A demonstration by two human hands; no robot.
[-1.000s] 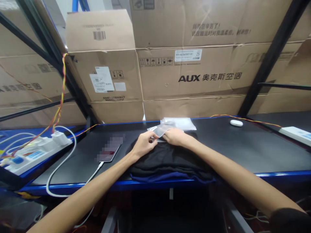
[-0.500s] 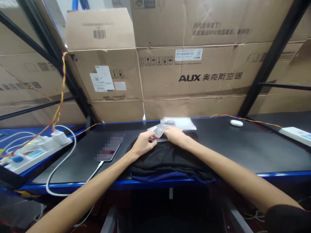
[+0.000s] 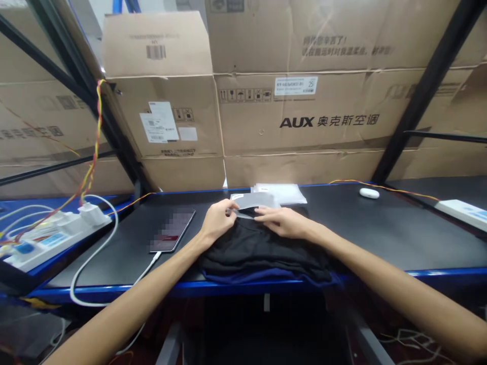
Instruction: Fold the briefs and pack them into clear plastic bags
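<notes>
A clear plastic bag (image 3: 255,199) with a small white label lies on folded black cloth (image 3: 251,243) at the table's front edge. The bag's mouth gapes, with black showing inside. My left hand (image 3: 219,221) is closed on the left end of the mouth, pinching the film between thumb and fingers. From the other side, my right hand (image 3: 283,222) reaches in with its fingers stretched out, their tips touching the bag's right edge. Dark blue fabric (image 3: 258,276) shows under the black cloth. Behind the bag rests a stack of clear plastic bags (image 3: 291,193).
A phone (image 3: 173,232) on a white charging cable (image 3: 78,274) lies to the left, near a crowded power strip (image 3: 64,230). A small white case (image 3: 369,193) and another power strip (image 3: 462,213) are at right. Cardboard (image 3: 304,137) walls the back, between black posts (image 3: 422,101).
The bag has been spread flatter and its mouth has opened. My right hand has moved right and nearer, its fingers straightening. My left hand has shifted slightly left.
</notes>
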